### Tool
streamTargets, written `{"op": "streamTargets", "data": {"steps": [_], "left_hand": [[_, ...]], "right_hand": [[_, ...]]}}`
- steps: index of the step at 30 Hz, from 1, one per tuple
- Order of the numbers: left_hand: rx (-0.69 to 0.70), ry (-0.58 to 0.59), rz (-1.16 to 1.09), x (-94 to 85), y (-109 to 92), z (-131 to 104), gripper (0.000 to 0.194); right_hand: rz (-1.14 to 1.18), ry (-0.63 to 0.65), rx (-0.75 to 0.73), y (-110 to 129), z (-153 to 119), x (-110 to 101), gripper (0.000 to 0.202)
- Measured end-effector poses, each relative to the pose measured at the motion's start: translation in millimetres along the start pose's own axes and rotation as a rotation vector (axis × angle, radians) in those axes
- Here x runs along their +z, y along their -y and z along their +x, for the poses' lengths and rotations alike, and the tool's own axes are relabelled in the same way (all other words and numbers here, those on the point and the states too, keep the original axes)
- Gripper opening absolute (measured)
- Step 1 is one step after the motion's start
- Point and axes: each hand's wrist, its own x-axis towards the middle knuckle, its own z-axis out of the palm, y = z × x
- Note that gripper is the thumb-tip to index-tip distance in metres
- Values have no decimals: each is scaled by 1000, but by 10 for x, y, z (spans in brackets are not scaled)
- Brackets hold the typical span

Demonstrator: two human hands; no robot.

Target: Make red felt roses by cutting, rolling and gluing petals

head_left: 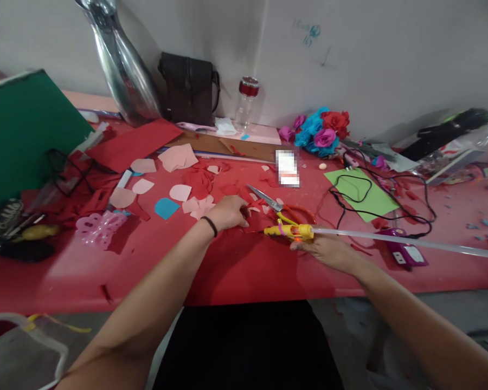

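Note:
My right hand (329,252) grips a yellow hot glue gun (290,232) with a small orange light on it. A long clear glue stick (390,239) runs out of its back to the right. The nozzle points left, close to the fingers of my left hand (229,212). Those fingers are bent together low over the red table; anything in them blends with the red around it. Just beyond the glue gun lie scissors (268,199) with orange handles, blades apart. Pink paper petals (199,207) and red paper scraps (199,181) lie about my left hand.
Black cable (390,222) loops over a green paper sheet (360,192) toward a purple power box (406,252). Paper flowers (323,132), a clear bottle (246,105), a dark bag (189,89) and a silver vase (128,76) stand along the wall. A green board (32,130) rises at left.

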Motion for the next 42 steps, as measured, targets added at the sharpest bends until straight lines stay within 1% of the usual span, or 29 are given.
{"op": "streamTargets", "data": {"steps": [3,5,8,10,12,14,16,18,21,23,24,26,27,28,29,31,33,35,36,38,40,42], "left_hand": [[6,-6,-10,-7,-1,2,10],[13,-10,-32,-16,2,3,9],[1,-33,-151,-35,21,-1,8],[-16,-71,-305,-54,39,-10,7],[-20,-103,-471,-80,53,-21,6],[-11,-142,-609,-111,63,-31,8],[5,-201,-708,-142,66,-38,8],[41,-260,-775,-169,63,-43,8],[122,-351,-876,-191,50,-53,15],[157,-441,-913,-191,36,-61,20],[164,-480,-909,-188,29,-64,21],[164,-524,-901,-178,13,-69,22],[161,-540,-897,-172,5,-71,22],[161,-552,-887,-167,-3,-74,22],[161,-563,-874,-163,-11,-77,22],[162,-583,-828,-159,-25,-83,23],[175,-591,-776,-157,-32,-86,22],[197,-581,-731,-152,-24,-78,19],[211,-569,-712,-148,-13,-68,18],[238,-546,-684,-134,21,-39,19],[270,-520,-657,-114,58,-7,19],[285,-498,-611,-93,82,13,18]], "right_hand": [[49,1,11,28,-17,-6,38],[71,5,-8,25,-38,-9,35],[72,-48,-19,-73,-98,-47,32],[36,-101,24,-218,-155,-117,29],[-52,-151,51,-420,-212,-222,24],[-150,-222,21,-656,-253,-335,20],[-224,-281,-33,-897,-263,-423,27],[-293,-265,-57,-1119,-238,-468,36],[-408,-201,-63,-1387,-165,-466,38],[-493,-188,-31,-1490,-125,-452,42],[-537,-193,-2,-1501,-112,-451,45],[-620,-229,64,-1407,-89,-464,48],[-649,-258,83,-1288,-72,-475,49],[-658,-303,86,-1121,-44,-484,46],[-636,-359,50,-911,0,-487,42],[-469,-466,-83,-409,147,-457,39],[-249,-536,-133,88,362,-369,34],[-86,-523,-126,456,603,-244,36],[-22,-506,-96,572,718,-178,37],[99,-435,-64,667,910,-59,36],[238,-364,-65,631,1039,33,31],[359,-309,-70,536,1106,97,25]]}}
